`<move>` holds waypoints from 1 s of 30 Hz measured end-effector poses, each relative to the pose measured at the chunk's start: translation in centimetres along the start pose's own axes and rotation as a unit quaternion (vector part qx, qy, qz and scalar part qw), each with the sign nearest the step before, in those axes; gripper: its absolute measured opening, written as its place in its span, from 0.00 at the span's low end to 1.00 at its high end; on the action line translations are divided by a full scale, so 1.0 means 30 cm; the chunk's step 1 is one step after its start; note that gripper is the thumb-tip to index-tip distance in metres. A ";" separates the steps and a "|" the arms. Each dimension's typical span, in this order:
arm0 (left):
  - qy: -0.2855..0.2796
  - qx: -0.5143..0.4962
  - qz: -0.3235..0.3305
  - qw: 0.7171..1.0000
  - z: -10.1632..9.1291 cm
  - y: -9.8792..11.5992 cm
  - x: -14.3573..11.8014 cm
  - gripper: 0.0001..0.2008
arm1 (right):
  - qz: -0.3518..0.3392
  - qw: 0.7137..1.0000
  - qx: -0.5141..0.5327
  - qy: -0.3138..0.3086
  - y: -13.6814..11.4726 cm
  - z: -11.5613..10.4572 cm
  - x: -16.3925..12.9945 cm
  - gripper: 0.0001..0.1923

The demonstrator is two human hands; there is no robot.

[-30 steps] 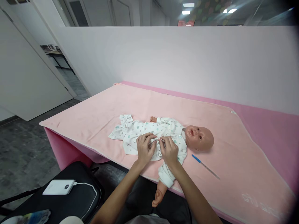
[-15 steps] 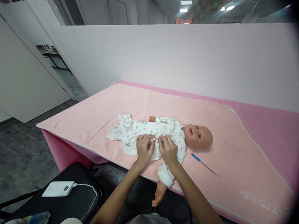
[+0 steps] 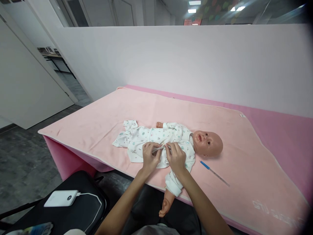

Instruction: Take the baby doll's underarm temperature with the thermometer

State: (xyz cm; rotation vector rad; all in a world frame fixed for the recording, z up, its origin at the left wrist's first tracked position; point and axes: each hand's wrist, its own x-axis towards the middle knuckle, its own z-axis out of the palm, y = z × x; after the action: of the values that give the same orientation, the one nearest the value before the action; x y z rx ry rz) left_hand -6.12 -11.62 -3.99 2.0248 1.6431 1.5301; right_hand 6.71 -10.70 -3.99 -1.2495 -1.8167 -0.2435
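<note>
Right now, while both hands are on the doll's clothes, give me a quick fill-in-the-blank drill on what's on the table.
1. Both hands, left hand and right hand, pinch the front of the doll's ____ garment.
2. The doll lies on a pink ____.
3. The blue-tipped thermometer lies nearest the doll's ____.
4. On the black bag rests a white ____ with a cable.

Missing words: white printed; blanket; head; power bank

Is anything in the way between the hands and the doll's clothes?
No. The left hand and right hand already rest on the doll's romper, pinching its front edge between them. Nothing lies between.
</note>
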 end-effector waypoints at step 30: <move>0.097 0.014 -0.051 0.994 -0.012 -0.007 -0.003 0.07 | -0.002 1.000 -0.004 0.009 0.001 0.001 -0.006 0.07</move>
State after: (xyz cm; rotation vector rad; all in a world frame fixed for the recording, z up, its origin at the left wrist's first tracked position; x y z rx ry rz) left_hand -6.52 -11.77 -4.00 1.8231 1.8140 1.7246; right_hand 6.74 -10.78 -4.16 -1.2456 -1.8044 -0.2642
